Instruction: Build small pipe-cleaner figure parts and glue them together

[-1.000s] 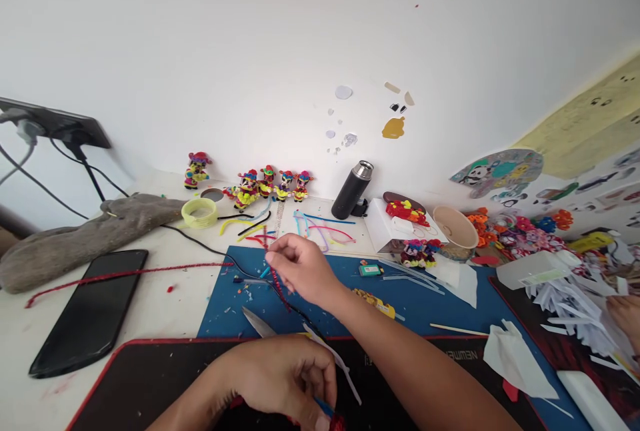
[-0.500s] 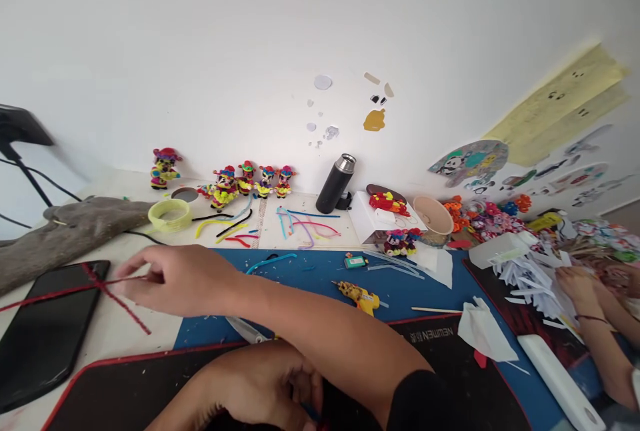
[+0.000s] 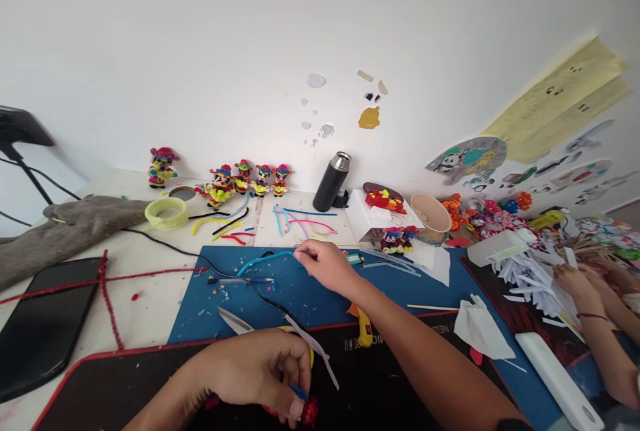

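My left hand [image 3: 255,371] is closed on a small red and blue pipe-cleaner piece [image 3: 309,411], partly hidden by the fingers, low over the black mat. Farther forward, my right hand [image 3: 327,264] pinches the right end of a light blue pipe cleaner [image 3: 263,259] lying over the blue mat. Beside my left hand are scissors [image 3: 234,320], mostly covered by it, and a pale lilac strip [image 3: 315,344]. Red pipe cleaners [image 3: 150,274] lie crossed at the left, partly over a dark tablet-like slab [image 3: 45,331].
Several pipe-cleaner dolls [image 3: 220,185] stand along the wall. A yellow tape roll [image 3: 167,214], a black flask [image 3: 333,183] and a white box [image 3: 357,214] line the back. A yellow glue gun [image 3: 365,327] lies under my right forearm. A co-worker's hands [image 3: 575,281] handle paper strips at right.
My right hand has let go of the red pipe cleaner at the left and moved right to the blue one. My left hand has turned, showing more of the red and blue piece.
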`<state>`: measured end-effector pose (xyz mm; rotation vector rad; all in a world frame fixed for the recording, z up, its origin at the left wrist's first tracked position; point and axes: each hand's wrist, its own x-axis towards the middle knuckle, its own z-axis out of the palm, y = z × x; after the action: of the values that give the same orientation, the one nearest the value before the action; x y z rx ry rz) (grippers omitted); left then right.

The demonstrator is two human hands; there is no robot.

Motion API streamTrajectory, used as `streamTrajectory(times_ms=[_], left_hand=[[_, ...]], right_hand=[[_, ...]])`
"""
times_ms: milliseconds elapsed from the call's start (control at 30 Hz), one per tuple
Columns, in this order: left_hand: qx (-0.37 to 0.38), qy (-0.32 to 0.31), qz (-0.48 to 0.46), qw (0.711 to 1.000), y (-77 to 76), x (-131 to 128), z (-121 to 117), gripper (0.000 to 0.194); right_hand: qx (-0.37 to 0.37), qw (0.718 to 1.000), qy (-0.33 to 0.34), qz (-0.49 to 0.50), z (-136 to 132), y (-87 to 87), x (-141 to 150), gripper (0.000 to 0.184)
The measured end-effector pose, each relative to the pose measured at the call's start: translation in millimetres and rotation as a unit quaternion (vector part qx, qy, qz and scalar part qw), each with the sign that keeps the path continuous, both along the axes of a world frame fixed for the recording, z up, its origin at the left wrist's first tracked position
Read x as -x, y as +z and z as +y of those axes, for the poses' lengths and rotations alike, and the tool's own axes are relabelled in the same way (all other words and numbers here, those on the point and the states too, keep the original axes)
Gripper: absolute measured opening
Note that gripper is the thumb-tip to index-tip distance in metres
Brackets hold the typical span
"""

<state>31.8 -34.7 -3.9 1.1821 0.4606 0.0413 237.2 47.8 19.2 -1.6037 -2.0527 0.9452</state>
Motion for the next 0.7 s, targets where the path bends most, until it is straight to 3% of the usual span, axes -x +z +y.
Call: streamTrajectory(times_ms=[100, 233, 700], left_hand=[[0.018, 0.004, 0.008, 1.0, -1.9, -0.6, 0.1, 0.051], [0.029, 0.013, 0.012, 0.999, -4.7, -0.4, 0.2, 0.051], [0.017, 0.007, 0.017, 1.0, -2.3, -1.6, 0.1, 0.053]], right_hand=[[0.008, 0.999, -0.037, -0.01, -3.6, -1.6, -21.0, 0.023], [0.003, 0.999, -0.029, -0.034, -5.8, -3.2, -25.6, 0.021], [-0.071, 0.97, 0.068, -0.222, 18.9, -13.8, 30.9, 0.026]])
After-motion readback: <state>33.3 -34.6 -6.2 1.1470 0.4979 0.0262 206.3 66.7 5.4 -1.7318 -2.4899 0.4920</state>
